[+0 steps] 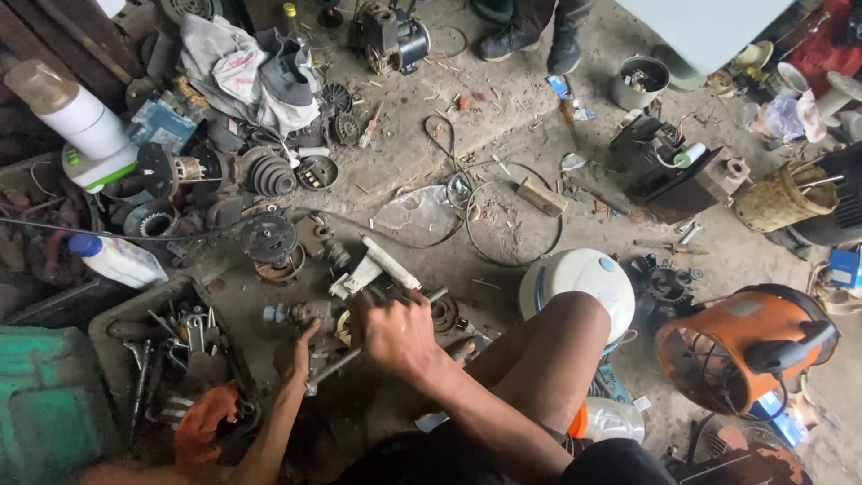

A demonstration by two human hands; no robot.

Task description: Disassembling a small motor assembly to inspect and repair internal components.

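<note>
Both hands work a metal part on the floor.
The right hand (400, 334) clenches a metal rod (334, 366); the left hand (299, 352) grips the small metal assembly (301, 314), fingers wrapped around it.

White plastic bottle with blue cap (115, 259) lying at left among motor parts, small blue-and-white packet (558, 87) on the dirt floor at top centre, blue box (844, 267) at right edge.

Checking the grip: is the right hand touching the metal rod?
Touching. The head view shows the right hand closed around the metal rod, which sticks out below its fingers. The left hand rests on the metal part beside it.
</note>
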